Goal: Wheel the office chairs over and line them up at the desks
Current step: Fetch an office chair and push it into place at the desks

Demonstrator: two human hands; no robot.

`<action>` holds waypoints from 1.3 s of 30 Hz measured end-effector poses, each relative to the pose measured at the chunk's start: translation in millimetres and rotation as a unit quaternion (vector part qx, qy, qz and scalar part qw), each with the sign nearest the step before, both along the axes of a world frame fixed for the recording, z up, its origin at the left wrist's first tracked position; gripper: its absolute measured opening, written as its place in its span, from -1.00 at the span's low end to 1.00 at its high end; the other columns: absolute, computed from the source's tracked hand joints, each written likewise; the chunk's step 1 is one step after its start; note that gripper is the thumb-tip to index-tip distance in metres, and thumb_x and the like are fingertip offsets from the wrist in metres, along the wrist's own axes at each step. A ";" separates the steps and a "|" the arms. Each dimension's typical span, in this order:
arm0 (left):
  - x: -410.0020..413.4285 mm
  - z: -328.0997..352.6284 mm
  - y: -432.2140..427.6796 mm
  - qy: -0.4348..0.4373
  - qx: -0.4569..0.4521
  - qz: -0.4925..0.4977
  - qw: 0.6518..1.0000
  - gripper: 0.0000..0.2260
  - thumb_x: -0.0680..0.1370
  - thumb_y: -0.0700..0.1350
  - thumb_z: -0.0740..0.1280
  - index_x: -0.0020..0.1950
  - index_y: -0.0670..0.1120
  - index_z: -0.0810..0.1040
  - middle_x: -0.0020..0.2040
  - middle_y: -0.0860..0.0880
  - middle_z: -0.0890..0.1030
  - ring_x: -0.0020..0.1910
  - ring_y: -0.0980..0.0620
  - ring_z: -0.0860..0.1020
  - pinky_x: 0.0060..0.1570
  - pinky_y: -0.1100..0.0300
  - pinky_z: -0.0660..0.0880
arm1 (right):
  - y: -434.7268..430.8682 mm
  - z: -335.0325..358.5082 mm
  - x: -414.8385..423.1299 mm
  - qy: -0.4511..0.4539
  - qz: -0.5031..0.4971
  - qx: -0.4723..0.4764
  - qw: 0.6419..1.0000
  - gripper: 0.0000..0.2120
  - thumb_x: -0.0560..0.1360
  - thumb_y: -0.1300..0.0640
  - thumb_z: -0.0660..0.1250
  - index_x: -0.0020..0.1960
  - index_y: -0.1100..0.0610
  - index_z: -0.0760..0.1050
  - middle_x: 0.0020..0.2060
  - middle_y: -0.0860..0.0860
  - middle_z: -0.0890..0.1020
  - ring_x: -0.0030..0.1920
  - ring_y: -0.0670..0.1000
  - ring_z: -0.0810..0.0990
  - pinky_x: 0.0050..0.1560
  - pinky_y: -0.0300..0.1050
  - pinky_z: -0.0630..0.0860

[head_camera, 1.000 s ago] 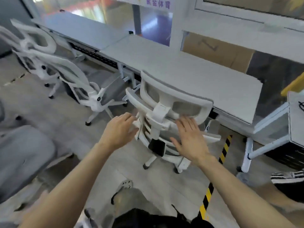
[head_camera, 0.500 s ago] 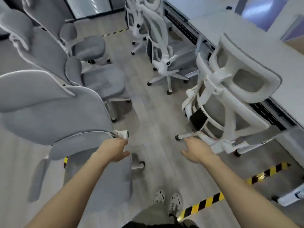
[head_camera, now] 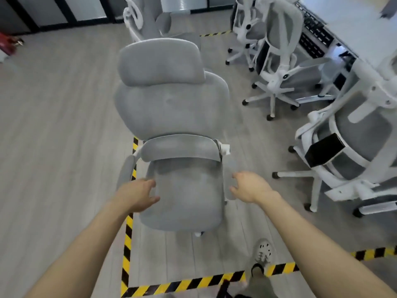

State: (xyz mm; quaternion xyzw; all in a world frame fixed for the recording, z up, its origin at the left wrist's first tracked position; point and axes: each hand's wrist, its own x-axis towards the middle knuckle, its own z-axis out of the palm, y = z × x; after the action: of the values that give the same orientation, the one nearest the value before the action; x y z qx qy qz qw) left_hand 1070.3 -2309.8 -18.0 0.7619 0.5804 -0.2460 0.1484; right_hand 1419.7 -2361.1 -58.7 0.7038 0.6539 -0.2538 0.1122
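Reach is the business here: my left hand (head_camera: 137, 195) and right hand (head_camera: 250, 189) are both spread, fingers loose, gripping nothing. The padded grey fabric office chair (head_camera: 171, 130) stands straight ahead of me on the pale plank floor (head_camera: 53, 125), its seat nearest me and its backrest and headrest running away from me, so its long axis points forward. My left hand lies at the seat's left edge, seemingly touching the fabric; my right hangs just beside the right edge, apart from it. I judge the left is nearer a hold. Yellow-and-black hazard tape (head_camera: 129, 237) runs under the chair. The white worktop (head_camera: 361, 29) sits at the floor's far right, with white-framed mesh office chairs (head_camera: 277, 67) lined up against it. The grey chair's base and castors are almost wholly hidden beneath the seat, and its right armrest is blurred.
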 end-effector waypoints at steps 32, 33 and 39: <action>-474.2 -3.4 430.6 0.016 -0.008 -0.155 0.988 -0.48 0.74 0.24 0.25 0.63 0.02 0.39 0.49 -0.01 0.53 0.37 -0.12 0.60 0.29 -0.04 0.59 | 378.1 15.3 -509.3 -0.021 -0.181 0.099 0.978 -0.65 0.68 -0.07 0.28 0.29 0.15 0.57 0.23 0.12 0.65 0.18 0.23 0.66 0.10 0.08 0.61; -468.0 -4.6 456.4 0.015 -0.006 -0.182 0.983 -0.48 0.74 0.25 0.25 0.63 0.02 0.39 0.49 -0.01 0.53 0.37 -0.12 0.61 0.28 -0.03 0.59 | 387.6 19.5 -504.4 -0.029 -0.219 0.118 0.968 -0.66 0.68 -0.09 0.28 0.24 0.16 0.57 0.18 0.13 0.65 0.15 0.23 0.66 0.05 0.07 0.59; -407.9 -10.9 586.7 -0.002 -0.001 -0.333 0.943 -0.52 0.72 0.25 0.26 0.56 0.05 0.46 0.42 -0.01 0.56 0.31 -0.11 0.63 0.27 -0.05 0.61 | 419.9 42.5 -486.0 -0.064 -0.489 0.181 0.851 -0.36 0.64 -0.44 0.26 -0.10 0.17 0.46 -0.27 0.03 0.47 -0.17 0.21 0.55 -0.18 0.02 0.43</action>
State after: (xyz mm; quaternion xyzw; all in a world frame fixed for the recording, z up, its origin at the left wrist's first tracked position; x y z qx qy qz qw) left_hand 662.4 -1723.1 -28.9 0.9122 0.2928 -0.2803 0.0596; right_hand 933.7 -1941.2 -16.2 0.9552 0.2509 -0.1071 -0.1144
